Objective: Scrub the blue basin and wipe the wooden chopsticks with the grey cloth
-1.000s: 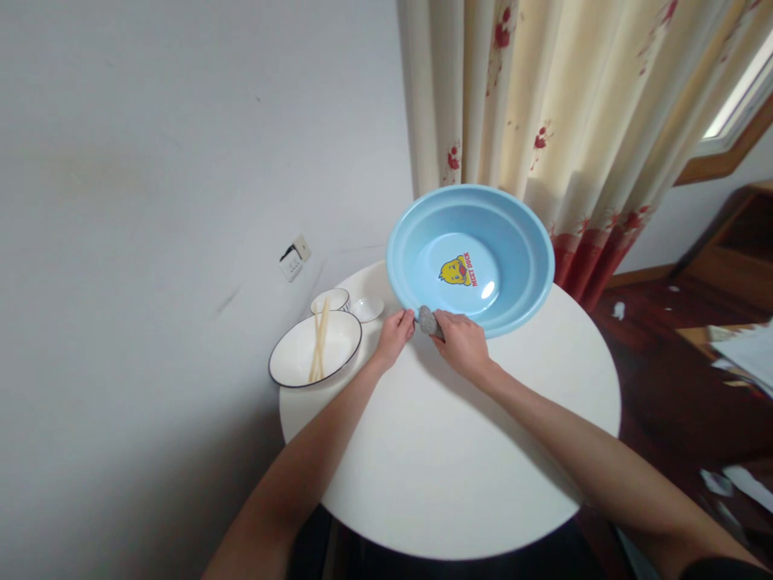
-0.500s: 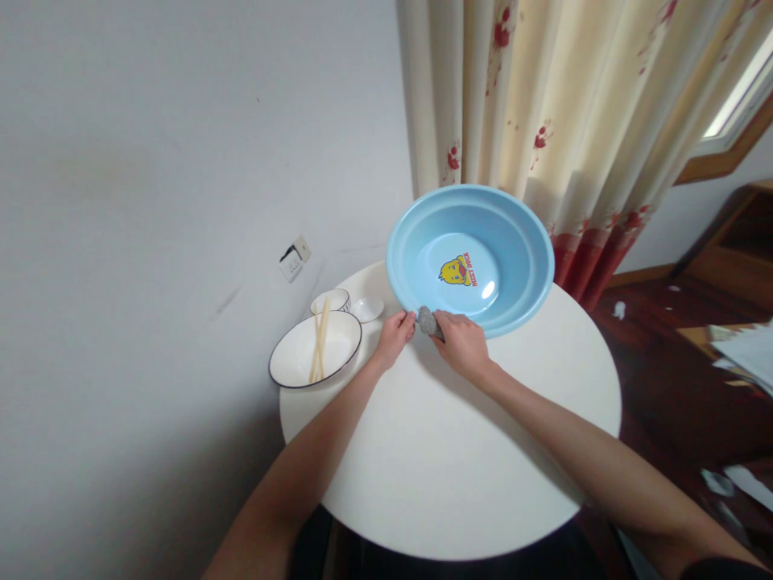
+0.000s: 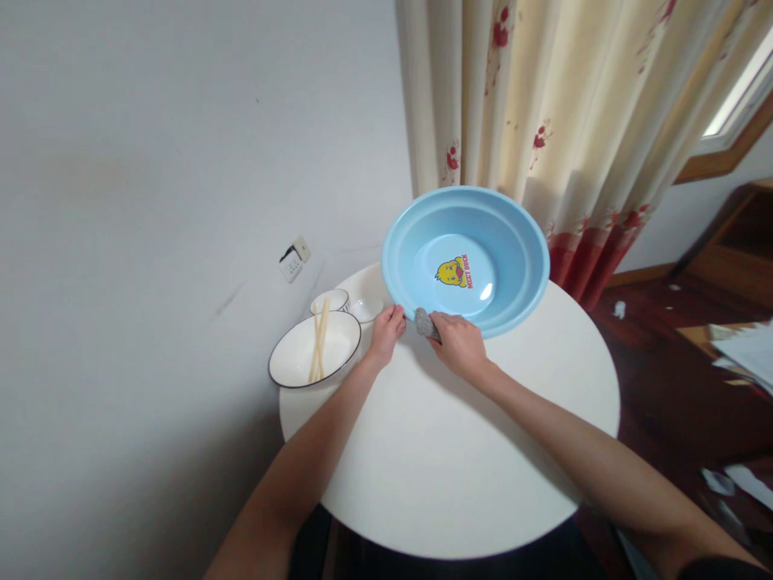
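Observation:
A light blue plastic basin (image 3: 519,250) with a yellow duck picture on its bottom stands at the far side of the round white table (image 3: 447,451). My right hand (image 3: 460,345) is closed on a small grey scouring pad (image 3: 426,323), held against the basin's near rim. My left hand (image 3: 386,333) is curled, its fingers at the basin's near-left edge, a little left of the pad. Whether it grips the rim I cannot tell.
A white black-rimmed plate (image 3: 302,354) with chopsticks (image 3: 318,338) lies at the table's left edge. Behind it stand a small bowl (image 3: 331,302) and a small white dish (image 3: 365,308). A cream curtain (image 3: 543,105) with red flowers hangs behind the basin. A wall socket (image 3: 294,258) is on the left wall.
The basin has shifted slightly to the left. My left hand has moved left with it, and my right hand with the pad has followed a little.

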`<action>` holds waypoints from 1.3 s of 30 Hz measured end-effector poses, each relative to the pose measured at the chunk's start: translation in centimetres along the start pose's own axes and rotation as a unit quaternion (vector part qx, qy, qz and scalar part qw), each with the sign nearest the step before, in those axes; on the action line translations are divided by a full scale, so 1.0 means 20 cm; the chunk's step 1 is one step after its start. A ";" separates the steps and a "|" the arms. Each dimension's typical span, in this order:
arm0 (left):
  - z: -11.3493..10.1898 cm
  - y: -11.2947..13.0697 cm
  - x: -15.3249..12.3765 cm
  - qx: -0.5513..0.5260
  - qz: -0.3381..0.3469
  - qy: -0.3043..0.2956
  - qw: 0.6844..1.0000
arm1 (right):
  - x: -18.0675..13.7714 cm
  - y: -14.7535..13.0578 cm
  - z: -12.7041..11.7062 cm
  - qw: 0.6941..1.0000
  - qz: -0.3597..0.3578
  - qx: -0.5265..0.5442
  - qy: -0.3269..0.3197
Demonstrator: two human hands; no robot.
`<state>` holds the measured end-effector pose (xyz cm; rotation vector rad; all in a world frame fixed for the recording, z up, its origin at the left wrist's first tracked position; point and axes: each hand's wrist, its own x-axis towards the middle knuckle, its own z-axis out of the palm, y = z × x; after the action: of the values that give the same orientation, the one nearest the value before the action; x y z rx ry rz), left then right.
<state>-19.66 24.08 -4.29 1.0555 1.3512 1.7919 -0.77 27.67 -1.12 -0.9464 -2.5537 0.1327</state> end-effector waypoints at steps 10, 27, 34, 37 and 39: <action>0.00 -0.01 0.00 0.010 0.014 0.010 1.000 | 0.00 0.01 0.01 1.000 -0.003 0.003 0.002; 0.03 -0.04 -0.04 0.025 -0.026 -0.062 0.997 | 0.00 0.01 0.02 1.000 0.010 -0.004 0.001; 0.03 -0.04 -0.04 0.021 -0.025 -0.052 0.998 | 0.01 0.00 0.01 1.000 0.012 -0.007 -0.005; 0.03 -0.03 -0.03 0.016 -0.020 -0.041 0.999 | 0.01 0.00 0.01 1.000 0.009 -0.003 0.000; 0.03 -0.03 -0.03 0.002 -0.014 -0.027 1.000 | 0.01 0.00 0.01 1.000 0.006 -0.001 0.003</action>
<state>-18.88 23.98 -4.89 1.0756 1.3314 1.7281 -0.88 27.76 -1.19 -0.9619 -2.5437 0.1306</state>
